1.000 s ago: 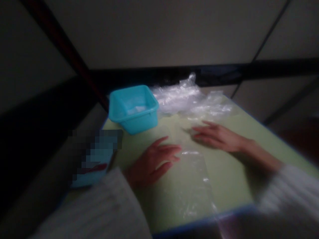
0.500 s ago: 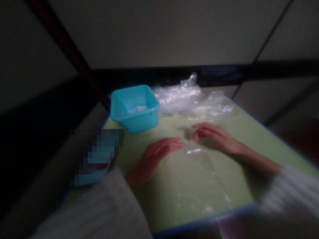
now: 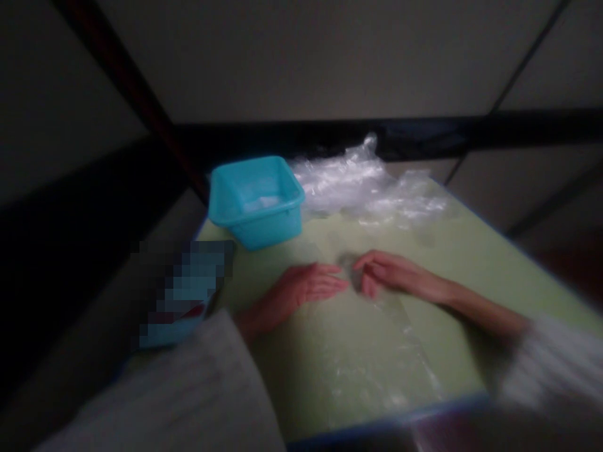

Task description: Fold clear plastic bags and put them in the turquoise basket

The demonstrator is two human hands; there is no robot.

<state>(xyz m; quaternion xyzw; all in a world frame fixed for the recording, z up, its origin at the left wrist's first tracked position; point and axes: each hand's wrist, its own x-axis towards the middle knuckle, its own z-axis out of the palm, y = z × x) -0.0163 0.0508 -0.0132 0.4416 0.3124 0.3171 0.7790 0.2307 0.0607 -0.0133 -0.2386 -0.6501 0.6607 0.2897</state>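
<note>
A clear plastic bag (image 3: 367, 358) lies flat on the yellow-green tabletop (image 3: 471, 251), its near end close to the blue front edge. My left hand (image 3: 313, 285) rests low over the bag's far left part, open, with its fingers stretched to the right. Across from it, my right hand (image 3: 391, 273) is at the bag's far end, its fingers loosely bent and apart, one of them pointing down toward the film. Nothing can be made out in either hand. Blur hides whether the fingertips touch the bag.
Beyond my left hand stands a turquoise plastic basin (image 3: 264, 226) with something whitish inside. A heap of crumpled clear plastic (image 3: 348, 182) covers the back of the table. At the left edge lies a pixelated phone-like object (image 3: 188, 289). Pale panels (image 3: 301, 63) rise behind the table.
My right hand has moved slightly toward me and left, with its fingers bending downward more. My left hand has flattened and its fingers have spread a little. The bag stays in place.
</note>
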